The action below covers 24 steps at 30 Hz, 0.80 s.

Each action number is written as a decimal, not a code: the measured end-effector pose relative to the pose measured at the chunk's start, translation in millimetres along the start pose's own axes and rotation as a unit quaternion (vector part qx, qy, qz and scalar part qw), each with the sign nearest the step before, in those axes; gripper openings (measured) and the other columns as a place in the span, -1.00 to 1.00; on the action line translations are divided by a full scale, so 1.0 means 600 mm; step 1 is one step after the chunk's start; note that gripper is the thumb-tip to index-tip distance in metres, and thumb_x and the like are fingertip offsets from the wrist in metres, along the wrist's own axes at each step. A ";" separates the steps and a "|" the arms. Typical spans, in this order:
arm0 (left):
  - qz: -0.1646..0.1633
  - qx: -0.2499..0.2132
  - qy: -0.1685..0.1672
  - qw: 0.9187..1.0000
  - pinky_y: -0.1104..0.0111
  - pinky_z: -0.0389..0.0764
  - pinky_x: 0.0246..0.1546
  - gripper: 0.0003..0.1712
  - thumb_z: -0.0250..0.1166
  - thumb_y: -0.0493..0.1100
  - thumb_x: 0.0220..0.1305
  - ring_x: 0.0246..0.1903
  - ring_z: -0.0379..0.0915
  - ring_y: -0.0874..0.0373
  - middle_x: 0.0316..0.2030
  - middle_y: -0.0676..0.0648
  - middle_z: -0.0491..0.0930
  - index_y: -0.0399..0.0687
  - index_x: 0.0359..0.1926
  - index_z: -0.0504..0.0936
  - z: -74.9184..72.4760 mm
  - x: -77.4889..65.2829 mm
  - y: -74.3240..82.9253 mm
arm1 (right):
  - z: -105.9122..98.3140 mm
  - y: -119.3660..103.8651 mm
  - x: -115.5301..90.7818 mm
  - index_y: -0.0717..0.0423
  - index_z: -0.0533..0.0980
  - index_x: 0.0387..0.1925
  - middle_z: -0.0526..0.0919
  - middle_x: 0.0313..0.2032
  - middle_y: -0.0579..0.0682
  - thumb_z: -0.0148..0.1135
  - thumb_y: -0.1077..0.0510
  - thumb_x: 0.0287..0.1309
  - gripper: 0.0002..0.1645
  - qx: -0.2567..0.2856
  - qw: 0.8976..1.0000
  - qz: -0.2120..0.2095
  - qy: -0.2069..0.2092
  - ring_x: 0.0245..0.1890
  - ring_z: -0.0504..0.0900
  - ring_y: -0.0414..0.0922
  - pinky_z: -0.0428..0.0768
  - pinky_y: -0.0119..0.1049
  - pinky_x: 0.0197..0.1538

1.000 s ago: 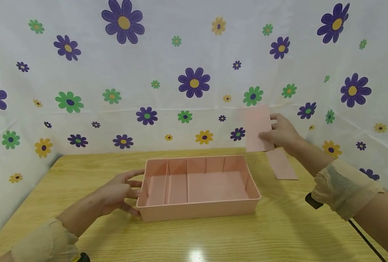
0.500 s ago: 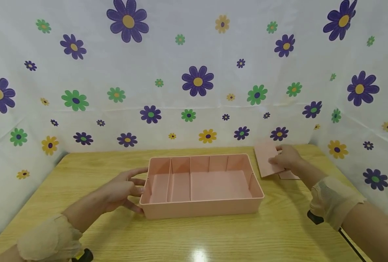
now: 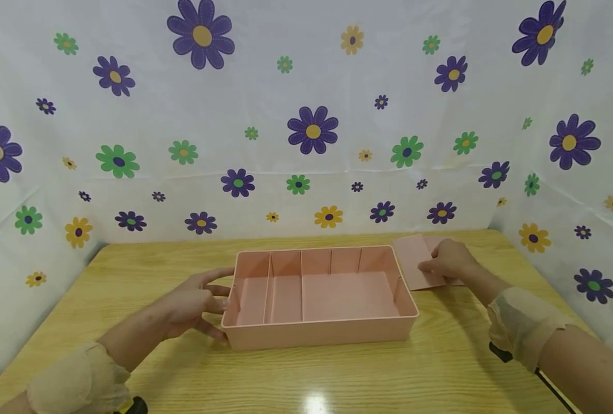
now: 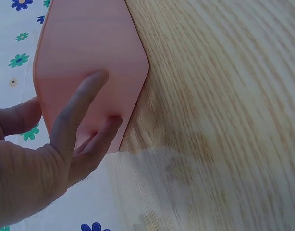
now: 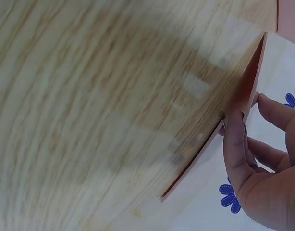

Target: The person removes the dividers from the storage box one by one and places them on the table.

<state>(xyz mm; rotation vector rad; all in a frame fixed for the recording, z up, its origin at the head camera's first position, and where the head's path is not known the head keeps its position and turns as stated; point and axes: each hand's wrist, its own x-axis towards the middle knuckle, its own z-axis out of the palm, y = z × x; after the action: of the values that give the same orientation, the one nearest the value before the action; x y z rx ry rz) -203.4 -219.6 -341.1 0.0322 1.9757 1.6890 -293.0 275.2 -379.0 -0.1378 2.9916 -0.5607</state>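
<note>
A shallow pink organizer box (image 3: 317, 334) stands on the table, thin dividers splitting its left part into narrow compartments. My left hand (image 3: 192, 302) rests against its left end. In the left wrist view, extended fingertips (image 4: 103, 77) touch the box's end wall (image 4: 90, 43). To the right of the box, my right hand (image 3: 448, 261) pinches a flat pink divider panel (image 3: 409, 259) at its right edge. That panel overlaps a second pink panel (image 3: 437, 241), mostly covered by panel and hand. The right wrist view shows the pinched panel (image 5: 256, 67) tilted edge-on between thumb and fingers.
The wood-grain table (image 3: 265, 374) extends around the box. A white cloth with printed flowers (image 3: 255, 103) hangs behind it and at both sides. A black cable (image 3: 555, 391) trails from the right wrist band.
My right hand has lowered the divider panel from in front of the cloth to the table beside the box, over the second panel. My left hand stays at the box's left end.
</note>
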 end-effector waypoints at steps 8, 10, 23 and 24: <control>0.007 0.003 -0.001 1.000 -0.09 0.61 -0.37 -0.17 0.00 -0.42 0.14 -0.02 0.42 -0.20 0.28 -0.41 0.11 0.06 0.41 -0.03 0.000 -0.005 0.001 | -0.001 -0.010 -0.003 0.05 0.31 -0.86 0.26 -0.84 -0.13 0.23 -0.06 -0.02 -0.51 -0.041 0.999 -0.002 0.000 -0.77 0.26 -0.22 0.20 -0.42 -0.67; 0.004 0.004 0.003 1.000 -0.09 0.61 -0.37 -0.17 0.00 -0.42 0.15 -0.02 0.42 -0.20 0.28 -0.41 0.11 0.07 0.41 -0.03 0.002 -0.004 0.000 | -0.002 -0.010 -0.005 0.07 0.31 -0.83 0.30 -0.81 -0.09 0.20 -0.05 0.00 -0.53 -0.057 0.998 -0.006 0.006 -0.75 0.28 -0.19 0.23 -0.38 -0.66; 0.000 0.022 0.022 1.000 -0.07 0.62 -0.38 -0.17 0.01 -0.43 0.14 -0.01 0.41 -0.19 0.27 -0.42 0.13 0.06 0.41 -0.02 0.006 -0.003 0.003 | -0.072 -0.091 -0.013 0.31 0.57 -0.34 0.62 -0.51 0.11 0.00 0.03 0.17 -0.60 -0.033 0.995 -0.057 0.069 -0.70 0.49 -0.19 0.52 -0.29 -0.59; 0.001 0.020 0.021 1.000 -0.07 0.62 -0.38 -0.17 0.01 -0.43 0.14 0.00 0.41 -0.19 0.27 -0.42 0.13 0.06 0.41 -0.02 0.006 -0.003 0.004 | -0.078 -0.107 -0.016 0.33 0.57 -0.25 0.64 -0.45 0.12 0.00 0.02 0.18 -0.58 -0.021 0.996 -0.059 0.070 -0.69 0.50 -0.19 0.54 -0.29 -0.59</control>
<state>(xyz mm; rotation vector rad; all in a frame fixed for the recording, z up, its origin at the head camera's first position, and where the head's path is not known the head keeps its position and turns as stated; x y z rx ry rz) -201.3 -216.4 -338.5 0.0127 2.0396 1.6644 -283.7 233.3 -311.4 -0.2938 3.1483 -0.5391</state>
